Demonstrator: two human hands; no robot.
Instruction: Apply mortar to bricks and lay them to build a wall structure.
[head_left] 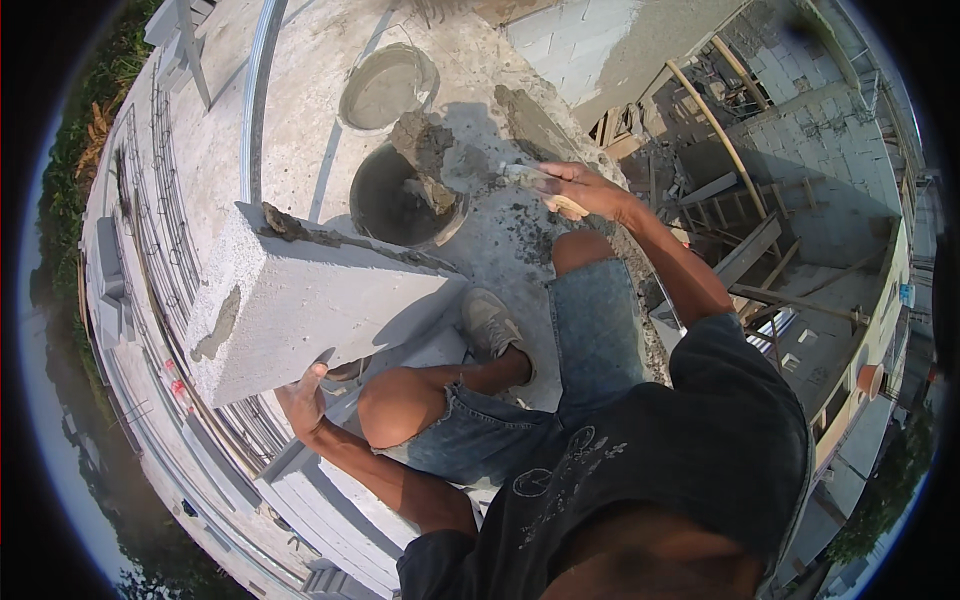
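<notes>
My left hand (304, 398) grips a pale aerated concrete block (290, 310) low on its left end; the block is tilted, with grey mortar along its top edge. My right hand (588, 192) is closed on the handle of a trowel (530, 178), whose blade is heaped with, or hidden by, wet grey mortar (430, 160) above the rim of a bucket. That dark bucket (385, 212) stands just beyond the block with grey material inside. A second bucket (385, 85) of grey mix or liquid stands farther back. My shoe (495, 325) is beside the block on the concrete.
More pale blocks (330, 505) lie below my left arm. A metal straightedge (258, 100) and long rebar bundles (165, 180) lie on the left. A slab edge runs along my right, with a drop to timber props (720, 140) and block walls (830, 170) below.
</notes>
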